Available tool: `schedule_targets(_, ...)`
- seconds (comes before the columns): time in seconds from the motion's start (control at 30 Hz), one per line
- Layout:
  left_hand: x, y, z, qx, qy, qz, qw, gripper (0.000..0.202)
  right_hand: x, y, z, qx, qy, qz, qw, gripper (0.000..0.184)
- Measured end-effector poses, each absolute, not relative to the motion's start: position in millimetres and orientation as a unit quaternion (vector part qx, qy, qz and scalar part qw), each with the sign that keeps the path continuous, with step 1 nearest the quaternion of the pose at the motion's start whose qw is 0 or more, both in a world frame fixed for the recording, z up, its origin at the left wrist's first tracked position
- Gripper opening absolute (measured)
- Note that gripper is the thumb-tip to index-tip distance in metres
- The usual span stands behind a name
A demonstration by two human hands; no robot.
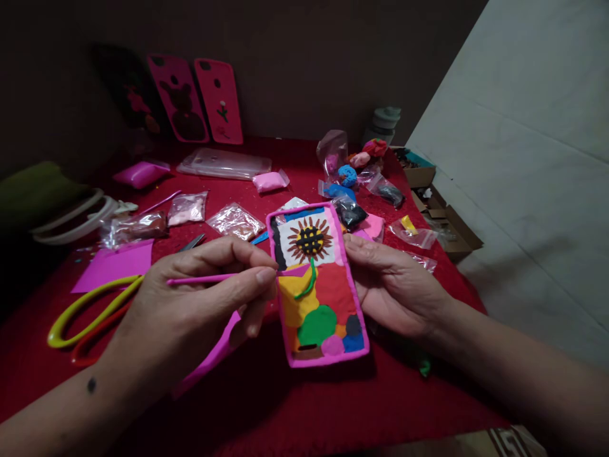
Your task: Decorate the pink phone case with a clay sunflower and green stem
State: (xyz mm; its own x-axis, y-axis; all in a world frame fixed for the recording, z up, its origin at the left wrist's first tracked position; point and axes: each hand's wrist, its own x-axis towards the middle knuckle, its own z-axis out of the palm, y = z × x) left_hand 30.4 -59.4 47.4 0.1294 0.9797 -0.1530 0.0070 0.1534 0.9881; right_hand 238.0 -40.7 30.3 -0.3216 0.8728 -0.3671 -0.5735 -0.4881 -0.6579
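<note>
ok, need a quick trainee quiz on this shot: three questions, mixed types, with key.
1. Which hand holds the pink tool?
2. True or false: the clay-covered panel in the right hand has a blue border.
3. Fill in: the yellow handle lies on a ____ cloth.

Key:
1. The left hand.
2. False; the border is pink.
3. Red.

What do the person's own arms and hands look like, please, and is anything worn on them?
Both the left hand and the right hand show no glove, ring or watch on their visible parts. No sleeve shows on the left forearm or the right forearm. A small dark spot marks the left forearm near the wrist.
</note>
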Motion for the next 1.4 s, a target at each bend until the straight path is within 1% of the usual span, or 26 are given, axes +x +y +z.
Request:
schedule_targets(0.17,29.2,-59.0,46.9,0.493,0.498,0.424,0.573,0.01,236.9,-41.4,31.2,-0.372,-0.204,0.783,0.454,0.026)
schedule_targets(0.73,30.0,-59.2,45.3,0.502,0.503,0.414,0.569,0.009,237.5,-41.8,27.7,-0.336,-0.214,0.8,0.449,0.027)
schedule_targets(0.97,31.7,-60.9,46.1,0.5,0.505,0.417,0.567,0.01,238.2,-41.7,25.5,-0.327,-0.222,0.805,0.443,0.025)
schedule_targets(1.13,32.8,-60.1,47.7,0.491,0.489,0.41,0.593,0.014,237.9,-42.1,27.5,-0.339,-0.223,0.796,0.45,0.024)
schedule_targets(1.3,32.4,-60.7,49.6,0.469,0.484,0.413,0.613,0.011,237.0,-41.2,28.2,-0.335,-0.213,0.803,0.443,0.024)
schedule_targets(1.4,32.0,-60.5,49.3,0.477,0.483,0.413,0.607,0.011,236.6,-41.3,27.4,-0.331,-0.21,0.805,0.446,0.024)
